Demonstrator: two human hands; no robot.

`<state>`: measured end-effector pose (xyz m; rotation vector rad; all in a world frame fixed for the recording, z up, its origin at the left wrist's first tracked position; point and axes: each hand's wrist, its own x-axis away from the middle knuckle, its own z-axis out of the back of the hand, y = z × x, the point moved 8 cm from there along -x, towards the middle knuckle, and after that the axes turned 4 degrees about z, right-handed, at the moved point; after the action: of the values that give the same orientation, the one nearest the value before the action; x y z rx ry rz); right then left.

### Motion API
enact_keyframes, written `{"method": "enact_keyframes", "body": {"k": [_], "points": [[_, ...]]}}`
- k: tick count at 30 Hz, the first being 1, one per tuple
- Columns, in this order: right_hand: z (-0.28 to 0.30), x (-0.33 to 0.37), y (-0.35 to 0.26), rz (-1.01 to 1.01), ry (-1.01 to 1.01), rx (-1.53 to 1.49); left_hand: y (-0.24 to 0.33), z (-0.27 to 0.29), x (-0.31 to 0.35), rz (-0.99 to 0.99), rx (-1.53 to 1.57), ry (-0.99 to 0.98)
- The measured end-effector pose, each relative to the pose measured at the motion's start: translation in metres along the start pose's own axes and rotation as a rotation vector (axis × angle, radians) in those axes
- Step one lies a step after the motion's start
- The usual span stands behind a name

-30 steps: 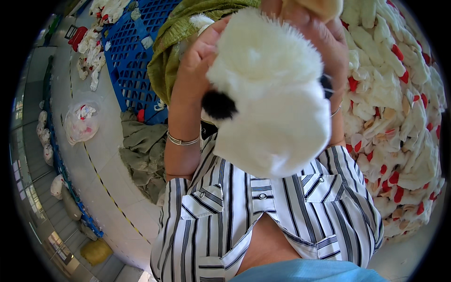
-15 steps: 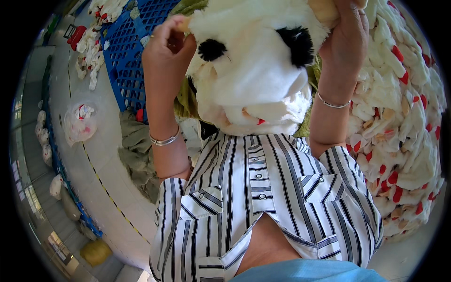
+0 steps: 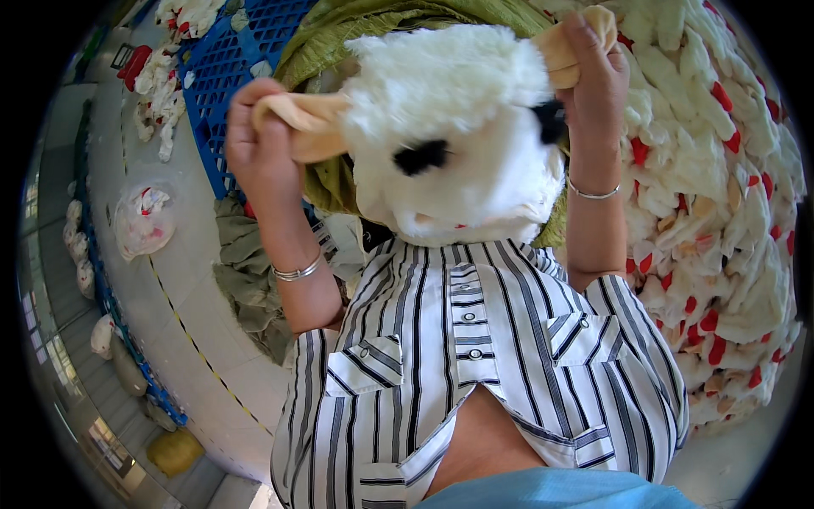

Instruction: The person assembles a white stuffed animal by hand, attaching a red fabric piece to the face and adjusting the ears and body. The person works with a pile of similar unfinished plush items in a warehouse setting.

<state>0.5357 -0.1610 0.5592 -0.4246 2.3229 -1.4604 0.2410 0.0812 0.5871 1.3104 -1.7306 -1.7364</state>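
Between my hands hangs a white fluffy plush animal head (image 3: 449, 93), limp, with black tufted eyes, peach ears and a bit of red at its mouth. My left hand (image 3: 259, 136) pinches the ear on the left, fingers closed around the peach fabric. On the other side my right hand (image 3: 595, 81) grips the second ear, its tip poking out past the fingers. Both ears are stretched outward from the head. The plush's lower edge rests close against my striped shirt (image 3: 475, 339).
A green woven sack (image 3: 326, 55) lies behind the plush. To the right rises a large heap of white plush pieces (image 3: 704, 237) with red bits. At left are a blue plastic pallet (image 3: 212, 93), crumpled grey-green cloth (image 3: 250, 280) and a clear bag (image 3: 146, 219) on the tiled floor.
The plush head has come lower and tilted, so its fluffy crown and both ears now show. My left hand has moved down and outward; my right hand has shifted slightly left.
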Motion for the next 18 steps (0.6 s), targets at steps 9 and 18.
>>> {"method": "enact_keyframes", "body": {"k": [9, 18], "points": [[0.015, 0.011, 0.002, 0.092, 0.042, -0.088, -0.035, 0.009, 0.024, -0.145, -0.461, -0.173], [-0.020, 0.018, 0.026, -0.040, -0.275, 0.087, -0.036, -0.058, 0.010, -0.206, -0.731, -0.478]]}}
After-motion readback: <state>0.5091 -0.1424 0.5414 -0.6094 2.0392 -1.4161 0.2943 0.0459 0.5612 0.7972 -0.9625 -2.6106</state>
